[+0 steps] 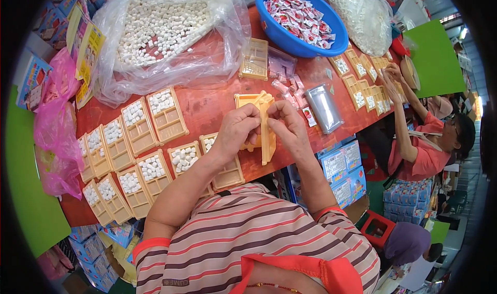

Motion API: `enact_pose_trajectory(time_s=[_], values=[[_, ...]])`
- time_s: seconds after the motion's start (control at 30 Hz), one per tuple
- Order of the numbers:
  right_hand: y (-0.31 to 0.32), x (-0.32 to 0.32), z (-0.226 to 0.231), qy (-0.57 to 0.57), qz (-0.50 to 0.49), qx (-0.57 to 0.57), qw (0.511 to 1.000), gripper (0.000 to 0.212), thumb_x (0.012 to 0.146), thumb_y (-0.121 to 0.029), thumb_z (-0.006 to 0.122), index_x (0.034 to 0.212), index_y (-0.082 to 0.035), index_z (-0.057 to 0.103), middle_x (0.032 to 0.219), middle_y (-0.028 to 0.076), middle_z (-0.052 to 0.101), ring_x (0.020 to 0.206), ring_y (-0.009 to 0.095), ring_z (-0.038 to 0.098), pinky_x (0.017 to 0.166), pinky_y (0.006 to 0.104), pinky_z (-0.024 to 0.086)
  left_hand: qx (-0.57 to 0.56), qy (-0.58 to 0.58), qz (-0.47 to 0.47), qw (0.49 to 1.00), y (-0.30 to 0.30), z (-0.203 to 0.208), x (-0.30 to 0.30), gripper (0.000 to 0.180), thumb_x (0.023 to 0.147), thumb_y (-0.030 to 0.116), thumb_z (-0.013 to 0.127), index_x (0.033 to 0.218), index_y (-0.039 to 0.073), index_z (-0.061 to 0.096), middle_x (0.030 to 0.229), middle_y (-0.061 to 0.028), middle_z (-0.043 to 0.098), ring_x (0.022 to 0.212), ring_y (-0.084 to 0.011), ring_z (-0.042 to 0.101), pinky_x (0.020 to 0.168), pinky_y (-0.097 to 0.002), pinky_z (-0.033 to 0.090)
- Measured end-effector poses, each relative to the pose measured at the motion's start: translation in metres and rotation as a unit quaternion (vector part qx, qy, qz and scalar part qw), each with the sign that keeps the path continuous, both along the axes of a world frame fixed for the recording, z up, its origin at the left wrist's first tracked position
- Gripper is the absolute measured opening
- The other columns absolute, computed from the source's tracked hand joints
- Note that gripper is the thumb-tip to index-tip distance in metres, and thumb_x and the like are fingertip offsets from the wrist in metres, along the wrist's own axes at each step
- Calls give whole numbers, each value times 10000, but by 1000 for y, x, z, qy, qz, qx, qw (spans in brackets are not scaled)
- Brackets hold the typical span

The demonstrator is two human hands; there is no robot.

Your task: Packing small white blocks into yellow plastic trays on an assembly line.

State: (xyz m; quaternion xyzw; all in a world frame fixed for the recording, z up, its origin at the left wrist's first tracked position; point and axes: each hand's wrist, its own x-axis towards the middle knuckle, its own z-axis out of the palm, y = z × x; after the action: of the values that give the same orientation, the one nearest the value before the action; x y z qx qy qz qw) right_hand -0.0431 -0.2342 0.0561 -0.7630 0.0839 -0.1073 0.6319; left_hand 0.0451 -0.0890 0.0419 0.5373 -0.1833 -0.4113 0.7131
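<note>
In front of me a tan plastic tray [266, 144] stands edge-on, seen as a narrow upright strip. My left hand [238, 131] pinches it from the left, fingers curled. From the right, my right hand [288, 130] grips its upper part between thumb and fingers. Whether it is one tray or several pressed together I cannot tell. More tan plastic [244, 100] lies behind my hands, partly hidden by them. To the left, two rows of compartment trays [166, 126] hold small white cubes [161, 100] in one section each; my left forearm covers part of the near row.
A clear bag of white cubes [165, 27] spreads across the back left, beside a pink bag [59, 118]. A blue basin [269, 22] holds small packets. Right of my hands lie pink pieces [292, 91] and a silver-grey plastic bundle [324, 107]. A co-worker [424, 144] handles trays at the right.
</note>
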Motion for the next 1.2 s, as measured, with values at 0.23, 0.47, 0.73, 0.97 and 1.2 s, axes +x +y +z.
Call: enact_pose_trajectory(time_s=[0.23, 0.47, 0.73, 0.97, 1.2], values=[[7, -1, -1, 8, -9, -43, 999, 108, 859, 13, 513, 957, -19, 485, 847, -8, 487, 764, 51, 466, 687, 190, 398, -8, 25, -29, 999, 4, -6, 1, 135, 867, 120, 485, 804, 32, 566, 687, -45, 590, 514, -100, 553, 450, -217, 397], [-2, -2, -10, -54, -17, -9, 998, 112, 848, -1, 520, 951, -30, 487, 819, -22, 480, 709, 44, 456, 612, 194, 380, -11, 66, -37, 997, 8, -14, 3, 133, 870, 110, 481, 814, 23, 564, 689, -53, 596, 512, -117, 573, 455, -223, 421], [5, -4, 5, 33, -26, -151, 988, 107, 826, -88, 543, 804, 14, 518, 717, 116, 517, 675, 212, 534, 646, 319, 444, -11, 48, 1, 999, 7, 0, 0, 111, 867, 108, 504, 819, 23, 557, 707, -67, 598, 526, -133, 580, 482, -242, 456], [2, -6, -5, 36, 7, -143, 989, 125, 810, -91, 539, 763, 15, 494, 695, 37, 459, 651, 102, 442, 574, 261, 369, -5, 23, -11, 1000, 7, -9, -2, 118, 865, 105, 506, 825, 14, 570, 706, -68, 595, 539, -137, 575, 499, -256, 469], [0, -11, -3, 54, 9, -108, 993, 135, 800, -115, 536, 770, 10, 497, 687, 15, 454, 652, 91, 430, 576, 262, 357, 6, 44, -20, 999, 8, -8, -2, 117, 865, 96, 496, 829, 11, 569, 711, -71, 597, 540, -142, 580, 503, -255, 480]])
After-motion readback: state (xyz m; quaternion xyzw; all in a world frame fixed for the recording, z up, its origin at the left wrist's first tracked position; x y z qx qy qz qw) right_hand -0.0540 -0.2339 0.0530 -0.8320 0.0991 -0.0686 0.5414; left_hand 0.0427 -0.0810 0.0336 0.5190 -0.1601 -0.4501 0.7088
